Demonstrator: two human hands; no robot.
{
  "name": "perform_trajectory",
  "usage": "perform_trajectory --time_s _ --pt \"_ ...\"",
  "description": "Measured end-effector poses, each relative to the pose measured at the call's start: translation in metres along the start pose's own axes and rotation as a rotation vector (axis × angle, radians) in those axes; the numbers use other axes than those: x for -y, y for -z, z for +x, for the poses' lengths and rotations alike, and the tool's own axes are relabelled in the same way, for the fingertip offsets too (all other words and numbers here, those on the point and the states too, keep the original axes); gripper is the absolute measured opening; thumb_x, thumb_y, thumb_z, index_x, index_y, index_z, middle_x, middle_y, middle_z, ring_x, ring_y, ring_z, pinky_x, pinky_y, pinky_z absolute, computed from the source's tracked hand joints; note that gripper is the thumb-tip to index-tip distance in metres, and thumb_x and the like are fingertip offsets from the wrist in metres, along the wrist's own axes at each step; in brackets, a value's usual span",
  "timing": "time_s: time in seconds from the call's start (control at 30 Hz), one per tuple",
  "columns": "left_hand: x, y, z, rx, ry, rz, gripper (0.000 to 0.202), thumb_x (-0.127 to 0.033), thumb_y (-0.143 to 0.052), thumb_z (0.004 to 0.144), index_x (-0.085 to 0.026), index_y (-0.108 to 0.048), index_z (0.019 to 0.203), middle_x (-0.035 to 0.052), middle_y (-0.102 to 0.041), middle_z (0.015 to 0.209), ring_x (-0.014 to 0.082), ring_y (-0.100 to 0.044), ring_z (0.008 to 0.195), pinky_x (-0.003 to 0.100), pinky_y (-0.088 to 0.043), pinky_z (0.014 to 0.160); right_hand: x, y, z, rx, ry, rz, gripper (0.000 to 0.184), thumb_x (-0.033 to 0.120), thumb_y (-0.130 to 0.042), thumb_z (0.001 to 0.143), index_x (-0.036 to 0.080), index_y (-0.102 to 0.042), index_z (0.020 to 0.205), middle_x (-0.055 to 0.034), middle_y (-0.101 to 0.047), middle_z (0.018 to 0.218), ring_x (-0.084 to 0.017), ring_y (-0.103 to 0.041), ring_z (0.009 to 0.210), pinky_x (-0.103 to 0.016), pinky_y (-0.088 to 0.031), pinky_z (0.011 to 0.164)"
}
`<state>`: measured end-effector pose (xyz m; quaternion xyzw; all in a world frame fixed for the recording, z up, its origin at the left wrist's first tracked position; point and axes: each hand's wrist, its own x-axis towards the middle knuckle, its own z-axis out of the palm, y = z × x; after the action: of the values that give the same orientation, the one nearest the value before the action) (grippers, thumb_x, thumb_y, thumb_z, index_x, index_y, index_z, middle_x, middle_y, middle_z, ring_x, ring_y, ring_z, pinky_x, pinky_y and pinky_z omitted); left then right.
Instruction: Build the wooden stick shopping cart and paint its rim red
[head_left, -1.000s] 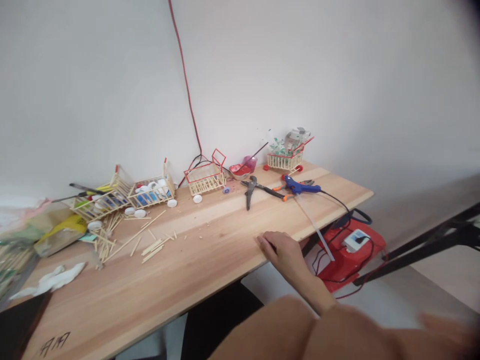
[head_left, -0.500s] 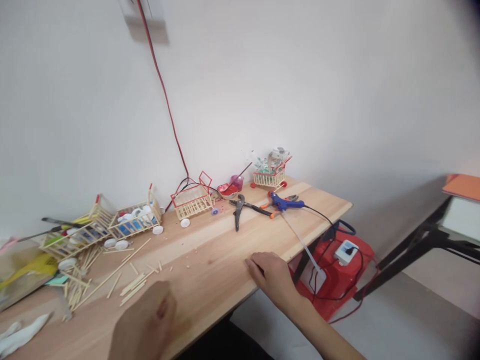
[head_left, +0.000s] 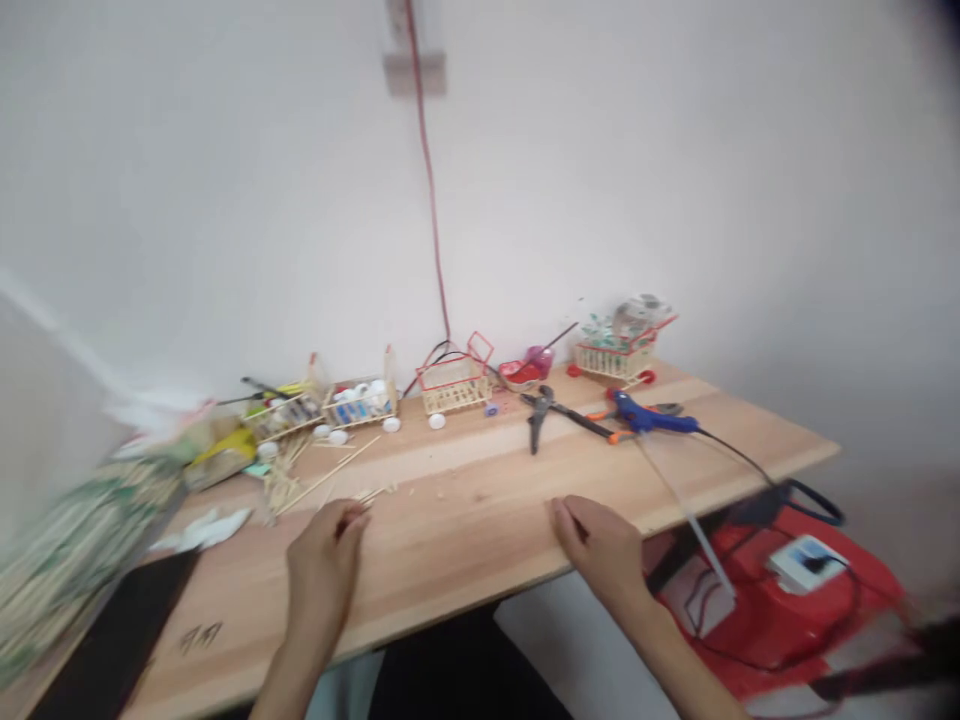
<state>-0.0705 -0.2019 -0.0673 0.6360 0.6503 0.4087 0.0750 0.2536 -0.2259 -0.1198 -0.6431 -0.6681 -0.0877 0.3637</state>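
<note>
My left hand (head_left: 326, 555) is at the front left of the wooden table (head_left: 450, 540), its fingers curled closed, with nothing visible in them. Just beyond its fingertips lie some short wooden sticks (head_left: 373, 494). My right hand (head_left: 600, 545) rests at the table's front edge, fingers likewise curled, nothing seen in it. Farther back are a pair of pliers (head_left: 538, 415) and a blue glue gun (head_left: 652, 415) with a long glue stick (head_left: 701, 540) hanging past the edge. A small stick-built cart (head_left: 456, 393) with a red rim stands at the wall.
More little carts line the back: one with white items (head_left: 360, 405), one at right with red wheels (head_left: 615, 360). A red paint dish (head_left: 521, 375) sits between. A black phone-like slab (head_left: 120, 630) lies front left. A red stool (head_left: 847, 600) bears a power strip (head_left: 808, 563).
The view has swung to the left, so the table's left end now shows. My left hand has moved forward, nearer the sticks. My right hand stays by the front edge.
</note>
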Motion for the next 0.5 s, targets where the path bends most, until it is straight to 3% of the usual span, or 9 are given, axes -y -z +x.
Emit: perform_trajectory --time_s 0.13,0.3,0.4,0.5 --pt "0.005 0.0 -0.001 0.045 -0.069 -0.062 0.024 -0.033 -0.049 0.088 -0.02 -0.067 0.079 0.0026 -0.072 0.086 0.0193 -0.064 0.085 0.028 -0.044 0.079 0.0 -0.001 -0.001 0.009 -0.005 -0.075 0.044 0.04 -0.039 0.097 0.019 -0.053 0.061 -0.0022 -0.058 0.06 -0.015 -0.056 0.062 -0.027 -0.031 0.061" --pt "0.003 0.001 -0.003 -0.011 -0.041 -0.021 0.028 -0.033 -0.048 0.09 -0.018 -0.058 0.069 -0.0004 -0.062 0.066 0.0151 -0.056 0.066 0.026 -0.036 0.065 0.005 0.005 0.0 0.06 -0.052 -0.123 0.048 0.047 -0.035 0.096 0.02 -0.053 0.06 -0.0027 -0.06 0.06 -0.015 -0.056 0.06 -0.026 -0.028 0.055" --pt "0.005 -0.002 -0.004 -0.07 -0.04 0.021 0.031 -0.034 -0.048 0.091 -0.018 -0.054 0.065 -0.0011 -0.057 0.062 0.0137 -0.051 0.061 0.025 -0.033 0.062 0.006 0.009 0.003 0.127 -0.102 -0.104 0.049 0.051 -0.034 0.094 0.021 -0.055 0.061 -0.0029 -0.063 0.061 -0.016 -0.06 0.061 -0.025 -0.03 0.053" --pt "0.009 -0.004 -0.005 -0.074 -0.073 -0.029 0.024 -0.026 -0.046 0.091 -0.018 -0.059 0.073 0.0011 -0.063 0.072 0.0149 -0.057 0.071 0.025 -0.037 0.066 0.0 0.011 0.005 0.254 -0.152 -0.082 0.048 0.057 -0.037 0.089 0.024 -0.06 0.062 -0.003 -0.067 0.065 -0.019 -0.063 0.062 -0.025 -0.034 0.051"
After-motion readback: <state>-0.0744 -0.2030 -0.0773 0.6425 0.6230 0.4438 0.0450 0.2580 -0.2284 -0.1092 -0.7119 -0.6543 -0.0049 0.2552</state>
